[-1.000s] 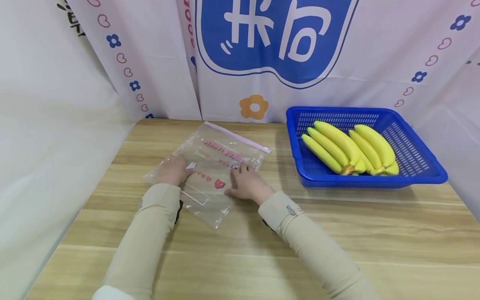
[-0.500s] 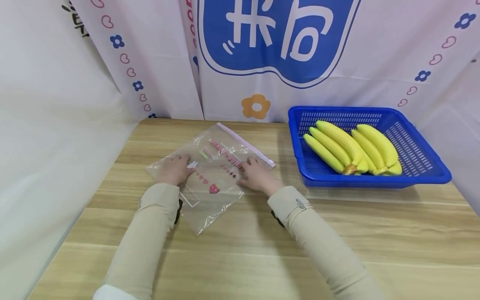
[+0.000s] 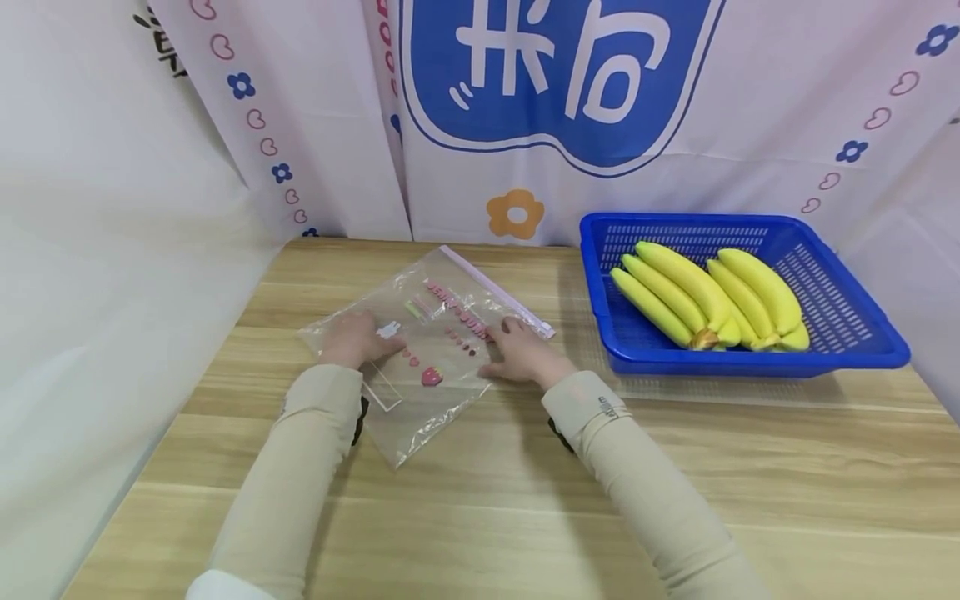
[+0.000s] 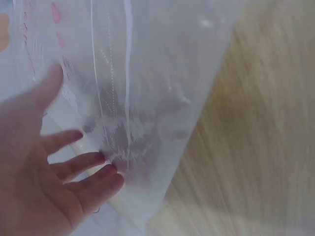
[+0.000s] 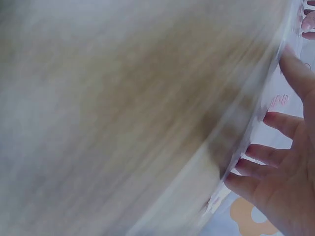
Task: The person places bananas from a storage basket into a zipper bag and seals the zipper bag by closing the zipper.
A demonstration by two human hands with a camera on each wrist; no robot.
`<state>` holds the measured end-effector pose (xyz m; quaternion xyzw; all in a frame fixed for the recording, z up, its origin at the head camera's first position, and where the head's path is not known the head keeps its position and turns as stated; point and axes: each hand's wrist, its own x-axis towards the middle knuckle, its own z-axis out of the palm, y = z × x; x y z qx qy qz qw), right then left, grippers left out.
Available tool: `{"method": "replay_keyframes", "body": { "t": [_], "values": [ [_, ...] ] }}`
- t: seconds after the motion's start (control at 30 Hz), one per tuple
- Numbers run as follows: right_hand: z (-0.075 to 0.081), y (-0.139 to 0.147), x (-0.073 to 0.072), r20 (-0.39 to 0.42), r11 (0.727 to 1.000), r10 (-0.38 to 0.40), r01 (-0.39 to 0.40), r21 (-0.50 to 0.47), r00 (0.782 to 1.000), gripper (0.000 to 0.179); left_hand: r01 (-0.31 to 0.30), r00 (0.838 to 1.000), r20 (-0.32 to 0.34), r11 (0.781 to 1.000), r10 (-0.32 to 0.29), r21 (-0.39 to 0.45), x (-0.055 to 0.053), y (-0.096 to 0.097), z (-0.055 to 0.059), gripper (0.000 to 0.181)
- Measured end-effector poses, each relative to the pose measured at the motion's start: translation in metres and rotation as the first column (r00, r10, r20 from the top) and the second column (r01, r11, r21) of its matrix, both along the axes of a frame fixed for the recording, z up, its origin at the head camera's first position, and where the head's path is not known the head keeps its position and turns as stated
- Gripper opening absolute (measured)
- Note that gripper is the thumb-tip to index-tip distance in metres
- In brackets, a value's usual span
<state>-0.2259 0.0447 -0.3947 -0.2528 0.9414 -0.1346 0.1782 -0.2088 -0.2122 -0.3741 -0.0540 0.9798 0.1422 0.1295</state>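
Note:
A clear zip bag [image 3: 442, 408] with pink lettering, hearts and a strawberry print lies flat and askew on the wooden table. Its pink slider strip [image 3: 495, 287] faces the back right. My left hand [image 3: 352, 339] rests on the bag's left side, and in the left wrist view the spread fingers [image 4: 91, 189] meet the plastic at their tips. Over the right edge lies my right hand [image 3: 522, 354]. The right wrist view shows those fingertips [image 5: 253, 150] touching the film, with the thumb apart.
At the back right of the table [image 3: 480, 533] stands a blue plastic basket [image 3: 720, 364] holding two bunches of bananas [image 3: 678, 287]. A printed white cloth [image 3: 330, 125] hangs behind the table, and a plain white cloth [image 3: 112, 250] borders its left side.
The bag has turned clockwise, its slider strip swinging to the right and its near corner to the left. My right hand has shifted right and slightly away, while the left stays nearly in place.

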Motion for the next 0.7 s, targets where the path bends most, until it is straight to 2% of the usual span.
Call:
{"method": "replay_keyframes", "body": {
  "t": [0.1, 0.17, 0.37, 0.53, 0.7],
  "values": [
    [0.001, 0.001, 0.001, -0.008, 1.000, 0.005, -0.005, -0.001, 1.000, 0.077, -0.016, 0.997, 0.078, 0.998, 0.011, 0.067, 0.002, 0.003, 0.002, 0.075],
    [0.001, 0.001, 0.002, -0.011, 1.000, 0.004, -0.004, -0.012, 1.000, 0.077, -0.012, 0.995, 0.101, 0.997, 0.004, 0.075, 0.003, 0.004, 0.002, 0.080],
    [0.001, 0.004, 0.002, 0.022, 0.999, -0.008, 0.009, -0.041, 1.000, 0.079, -0.016, 0.994, 0.110, 0.998, 0.010, 0.055, 0.001, 0.004, -0.002, 0.084],
    [0.000, 0.009, 0.002, 0.026, 1.000, -0.015, 0.016, -0.009, 1.000, 0.080, -0.007, 0.990, 0.138, 1.000, 0.005, 0.014, -0.003, 0.005, -0.003, 0.085],
    [0.000, 0.011, 0.003, 0.011, 0.999, -0.006, 0.006, 0.031, 1.000, 0.080, -0.022, 0.991, 0.134, 0.999, 0.017, 0.037, -0.004, 0.005, -0.004, 0.083]
  ]
}}
